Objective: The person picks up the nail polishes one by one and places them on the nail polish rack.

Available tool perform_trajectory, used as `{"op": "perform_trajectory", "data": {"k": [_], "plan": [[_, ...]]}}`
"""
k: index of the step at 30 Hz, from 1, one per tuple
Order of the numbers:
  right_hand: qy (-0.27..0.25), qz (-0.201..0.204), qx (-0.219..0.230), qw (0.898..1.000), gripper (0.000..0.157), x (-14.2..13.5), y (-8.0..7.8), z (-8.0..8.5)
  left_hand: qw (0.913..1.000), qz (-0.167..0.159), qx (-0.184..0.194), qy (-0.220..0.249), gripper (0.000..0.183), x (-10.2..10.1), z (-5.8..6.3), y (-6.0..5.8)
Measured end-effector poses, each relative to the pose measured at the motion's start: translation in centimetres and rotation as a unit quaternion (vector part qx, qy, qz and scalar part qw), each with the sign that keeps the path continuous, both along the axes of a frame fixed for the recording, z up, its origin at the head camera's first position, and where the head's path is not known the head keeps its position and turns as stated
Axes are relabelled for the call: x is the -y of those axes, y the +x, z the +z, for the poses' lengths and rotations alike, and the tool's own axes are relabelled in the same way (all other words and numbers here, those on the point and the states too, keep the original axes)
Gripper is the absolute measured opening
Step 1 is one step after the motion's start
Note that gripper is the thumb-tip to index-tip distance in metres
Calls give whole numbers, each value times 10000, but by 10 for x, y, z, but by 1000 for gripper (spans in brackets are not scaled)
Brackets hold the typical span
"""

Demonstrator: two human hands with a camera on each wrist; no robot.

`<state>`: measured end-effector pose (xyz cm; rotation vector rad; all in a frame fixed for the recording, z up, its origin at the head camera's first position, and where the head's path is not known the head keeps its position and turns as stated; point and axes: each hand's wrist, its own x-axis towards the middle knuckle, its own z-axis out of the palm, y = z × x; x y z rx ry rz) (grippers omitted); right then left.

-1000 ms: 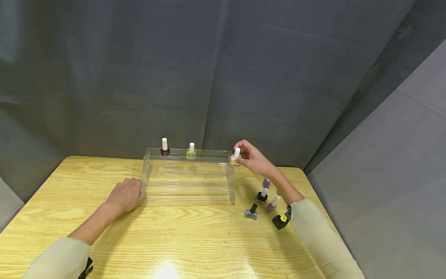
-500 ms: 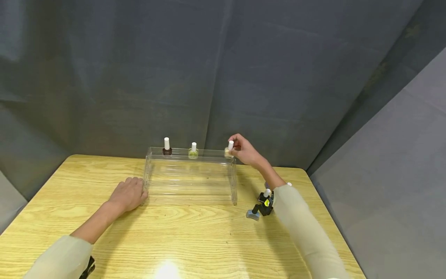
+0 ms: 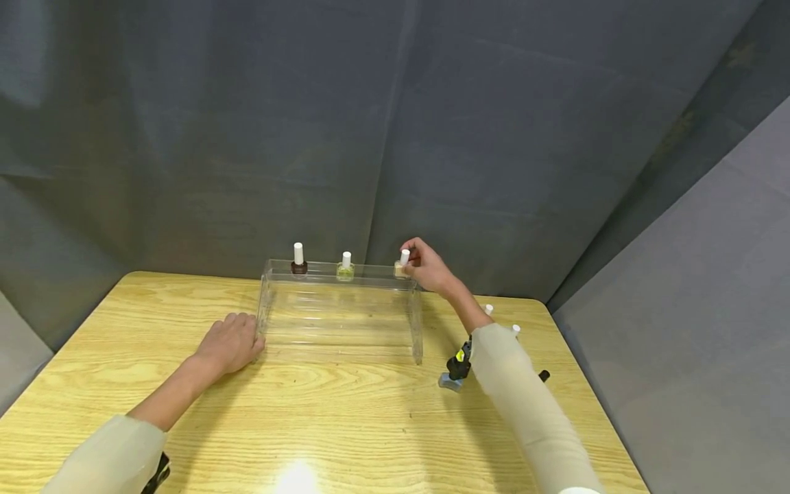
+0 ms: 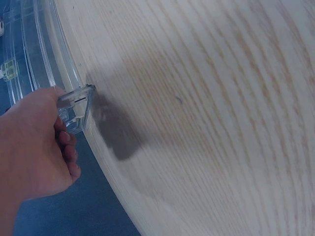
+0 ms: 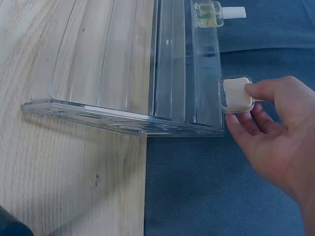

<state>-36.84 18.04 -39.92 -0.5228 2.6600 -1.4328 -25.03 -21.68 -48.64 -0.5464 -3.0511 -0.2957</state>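
A clear acrylic stepped rack (image 3: pixel 418 336) stands near the back edge of the table. My left hand (image 3: pixel 230 343) grips its left side; in the left wrist view, the thumb lies on the clear panel and the fingers curl beneath. On the top tier are a dark nail polish bottle (image 3: pixel 299 265) at left and a yellow-green one (image 3: pixel 345 271) in the middle, both white-capped and upright. At the right end, my right hand (image 3: pixel 430 269) pinches a cream nail polish bottle (image 5: pixel 236 95) between thumb and fingers, at the top tier. Whether its base touches the tier is unclear.
Right of the rack, partly behind my right arm, are a pale blue bottle (image 3: pixel 449 381), white caps (image 3: pixel 489 309) and a black cap (image 3: pixel 544 375). A grey curtain (image 3: pixel 247 137) hangs behind the wooden table (image 3: pixel 278 405).
My right hand has carried the cream nail polish bottle leftward and up, from beside the rack's right end to the top tier. The left hand keeps its grip on the rack.
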Motion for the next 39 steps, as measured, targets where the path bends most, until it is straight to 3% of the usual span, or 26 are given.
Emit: {"op": "perform_trajectory", "data": {"k": [24, 39], "plan": [[1278, -232, -437, 9906, 29, 8, -1, -9, 10000, 23, 71, 7, 36, 1, -2, 2], [1424, -329, -491, 9880, 31, 10, 1, -6, 10000, 4, 11, -72, 37, 3, 0, 2]]}}
